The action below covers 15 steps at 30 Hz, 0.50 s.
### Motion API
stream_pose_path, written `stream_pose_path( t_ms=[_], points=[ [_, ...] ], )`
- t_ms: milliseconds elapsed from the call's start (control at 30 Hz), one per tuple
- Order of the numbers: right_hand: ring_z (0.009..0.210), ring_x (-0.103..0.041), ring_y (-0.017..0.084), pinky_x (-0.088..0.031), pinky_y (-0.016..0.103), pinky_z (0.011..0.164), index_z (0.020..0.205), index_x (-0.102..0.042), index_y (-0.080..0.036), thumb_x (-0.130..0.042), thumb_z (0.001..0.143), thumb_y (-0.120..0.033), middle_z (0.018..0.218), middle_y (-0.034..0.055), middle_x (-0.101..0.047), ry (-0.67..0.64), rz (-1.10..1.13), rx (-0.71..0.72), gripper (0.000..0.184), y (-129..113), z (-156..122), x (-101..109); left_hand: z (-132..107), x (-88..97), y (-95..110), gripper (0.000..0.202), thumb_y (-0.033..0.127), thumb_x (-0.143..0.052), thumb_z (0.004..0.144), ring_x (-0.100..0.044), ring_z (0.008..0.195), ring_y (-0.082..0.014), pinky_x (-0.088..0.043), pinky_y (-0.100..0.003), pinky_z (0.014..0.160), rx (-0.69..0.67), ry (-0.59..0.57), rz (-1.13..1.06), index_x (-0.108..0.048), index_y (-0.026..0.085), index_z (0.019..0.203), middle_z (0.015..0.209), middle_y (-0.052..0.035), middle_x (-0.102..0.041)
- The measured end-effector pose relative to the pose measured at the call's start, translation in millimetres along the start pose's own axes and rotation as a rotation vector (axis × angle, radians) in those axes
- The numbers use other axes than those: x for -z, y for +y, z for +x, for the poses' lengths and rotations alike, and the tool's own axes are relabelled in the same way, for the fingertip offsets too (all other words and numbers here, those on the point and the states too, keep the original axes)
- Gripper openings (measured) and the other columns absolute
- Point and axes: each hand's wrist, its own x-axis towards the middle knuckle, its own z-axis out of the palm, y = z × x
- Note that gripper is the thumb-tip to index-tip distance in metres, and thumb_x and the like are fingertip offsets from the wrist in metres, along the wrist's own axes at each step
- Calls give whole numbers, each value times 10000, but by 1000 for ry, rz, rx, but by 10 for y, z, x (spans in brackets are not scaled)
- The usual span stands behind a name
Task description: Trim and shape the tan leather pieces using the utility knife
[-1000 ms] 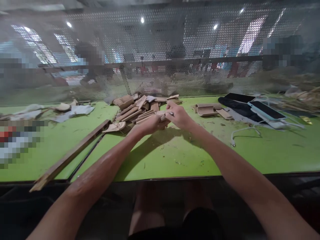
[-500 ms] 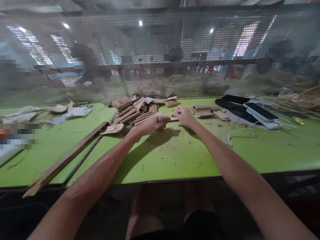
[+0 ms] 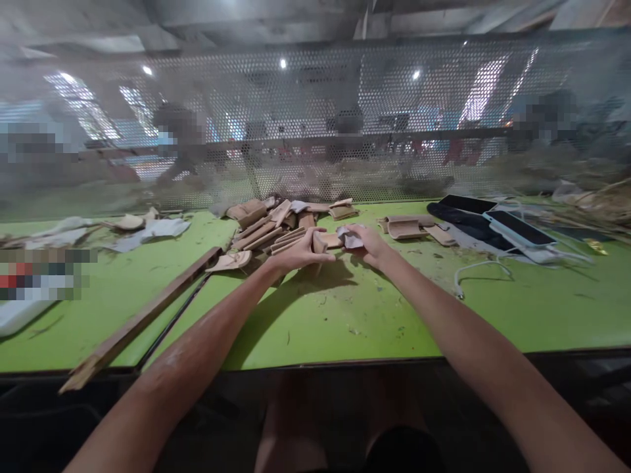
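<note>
Brought into view, a crumpled grey-white papery sheet (image 3: 351, 239) is gripped by the right hand (image 3: 371, 244); left hand (image 3: 298, 253) fingers clasp a curved tan piece (image 3: 320, 243); handling seemingly needs steadiness.

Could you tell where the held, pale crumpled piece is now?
In the head view, the pale piece is near the middle, in the right hand, just right of the tan piece in the left hand.

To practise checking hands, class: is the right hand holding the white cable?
No: the right hand holds a pale piece; the white cable lies on the table.
</note>
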Motion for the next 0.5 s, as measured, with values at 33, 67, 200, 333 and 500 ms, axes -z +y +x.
stream_pose_path(
  t_ms=[33, 67, 200, 333, 500],
  points=[
    [633, -638, 148, -577, 266, 546, 840, -658, -163, -624, 890, -194, 733, 36, -676, -15, 17, 3, 69, -3, -8, -1, 5, 15, -11, 895, 408, -860, 686, -630, 1062, -281, -474, -413, 959, 8, -3, 0, -431, 166, 1434, 1037, -87, -673],
    [642, -638, 142, -581, 258, 561, 834, -661, -163, -642, 880, -181, 731, 32, -675, -30, 23, 9, 53, -6, -19, -2, 14, 30, -25, 883, 389, -865, 674, -622, 1079, -274, -476, -402, 955, 20, -2, 4, -445, 176, 1421, 1088, -92, -666],
    [688, -652, 139, -578, 240, 606, 817, -684, -162, -736, 781, -92, 769, 46, -703, -28, -61, 34, 94, -13, -73, -17, 73, 62, -89, 728, 305, -890, 588, -623, 1031, -237, -504, -346, 873, 25, 79, -54, -585, 166, 1234, 1129, -97, -659],
    [680, -659, 162, -572, 290, 618, 789, -678, -163, -756, 753, -134, 783, 65, -712, 56, -129, 58, 91, 17, -57, -21, 121, 18, -125, 535, 261, -877, 589, -639, 913, -207, -508, -313, 776, 23, 204, -89, -646, 153, 1059, 1019, -86, -701],
    [624, -558, 151, -462, 287, 607, 690, -600, -179, -775, 726, -233, 664, 3, -607, 228, -587, 340, 186, 75, 15, -12, 126, -89, -181, 499, 272, -844, 655, -653, 858, -177, -513, -276, 735, -28, 261, -127, -628, 166, 1091, 989, -57, -716]
  ],
)
